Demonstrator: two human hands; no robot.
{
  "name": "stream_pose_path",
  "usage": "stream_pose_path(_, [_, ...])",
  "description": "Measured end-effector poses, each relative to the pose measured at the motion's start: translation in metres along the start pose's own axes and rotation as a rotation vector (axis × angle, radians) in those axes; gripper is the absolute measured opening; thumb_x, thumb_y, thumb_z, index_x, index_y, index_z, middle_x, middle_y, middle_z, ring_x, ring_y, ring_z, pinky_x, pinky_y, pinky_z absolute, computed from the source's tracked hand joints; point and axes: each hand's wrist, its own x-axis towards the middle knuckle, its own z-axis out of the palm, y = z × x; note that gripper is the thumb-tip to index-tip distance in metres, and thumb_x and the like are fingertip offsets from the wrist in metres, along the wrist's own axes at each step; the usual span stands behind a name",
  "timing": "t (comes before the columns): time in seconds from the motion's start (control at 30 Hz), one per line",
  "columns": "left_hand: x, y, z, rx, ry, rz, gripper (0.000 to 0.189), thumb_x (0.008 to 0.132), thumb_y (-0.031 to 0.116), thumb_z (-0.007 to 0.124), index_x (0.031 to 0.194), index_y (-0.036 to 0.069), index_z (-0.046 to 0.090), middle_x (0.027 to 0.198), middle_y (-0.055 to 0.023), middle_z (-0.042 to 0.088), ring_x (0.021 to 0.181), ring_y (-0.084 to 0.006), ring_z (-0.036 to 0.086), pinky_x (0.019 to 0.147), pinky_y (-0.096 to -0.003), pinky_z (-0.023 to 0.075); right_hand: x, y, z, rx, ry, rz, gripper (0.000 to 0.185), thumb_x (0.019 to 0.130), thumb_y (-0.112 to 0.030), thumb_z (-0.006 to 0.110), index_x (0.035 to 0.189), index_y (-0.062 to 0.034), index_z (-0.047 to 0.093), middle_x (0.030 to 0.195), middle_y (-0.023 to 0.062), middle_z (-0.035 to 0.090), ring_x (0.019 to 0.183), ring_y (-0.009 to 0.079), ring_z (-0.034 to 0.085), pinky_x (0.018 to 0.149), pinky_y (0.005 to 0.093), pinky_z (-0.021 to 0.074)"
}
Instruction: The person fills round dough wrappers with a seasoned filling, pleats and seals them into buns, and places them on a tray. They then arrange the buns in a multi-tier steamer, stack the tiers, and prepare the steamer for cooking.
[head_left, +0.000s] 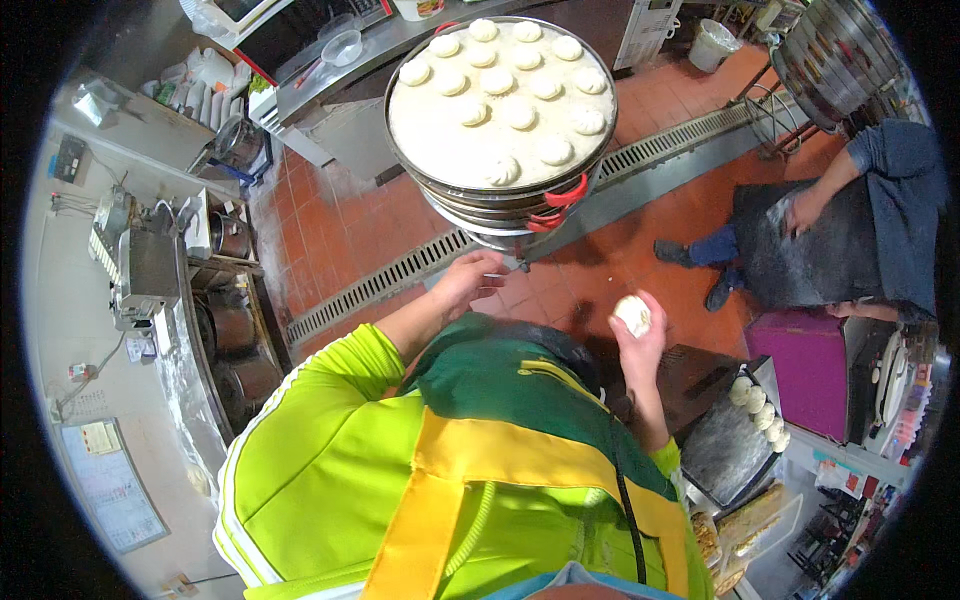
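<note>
My right hand (643, 337) holds a white pleated dough bun (632, 316) between thumb and fingers. My left hand (474, 279) is raised in front of me, fingers slightly bent, holding nothing, near the base of the steamer stack. The round steamer stack (510, 206) with red handles stands before me. Its top tray is lined with pale cloth (427, 142) and bears several spaced buns, such as one pleated bun (502, 170) at the near edge. At the right, a floured black tray (724, 450) holds a row of buns (759, 409) along one side.
A person (900, 172) in a dark apron is at the right, one hand on the apron. A metal floor drain (390, 277) crosses the red tiles. More stacked steamers (836, 64) stand at upper right. A steel counter (330, 82) lies beyond, and a workbench (187, 360) runs along the left wall.
</note>
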Motion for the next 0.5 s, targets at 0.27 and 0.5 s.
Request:
stream_pose_path(0.27, [0.002,0.022,-0.121,-0.136,0.017,-0.115,0.029,0.102,0.026,0.063,0.125,0.009,0.059,0.114,-0.0076,0.068,0.093,-0.0175,0.066,0.079,-0.0309,0.0548,0.070,-0.095,0.180,-0.053,-0.238,-0.221,0.067,0.067,-0.008,0.088,0.128,-0.0088,0.062,0.127,0.0147,0.058,0.117,0.0328,0.060,0.100,0.0415,0.0506])
stream_pose_path(0.5, [0.006,0.086,-0.244,-0.184,0.070,-0.020,0.026,0.104,0.024,0.058,0.123,0.006,0.060,0.109,-0.0076,0.070,0.094,-0.0163,0.067,0.079,-0.0304,0.0541,0.136,-0.133,0.344,-0.132,-0.152,-0.214,0.065,0.068,-0.016,0.089,0.127,-0.0103,0.063,0.124,0.0165,0.059,0.116,0.0348,0.057,0.102,0.0433,0.0475])
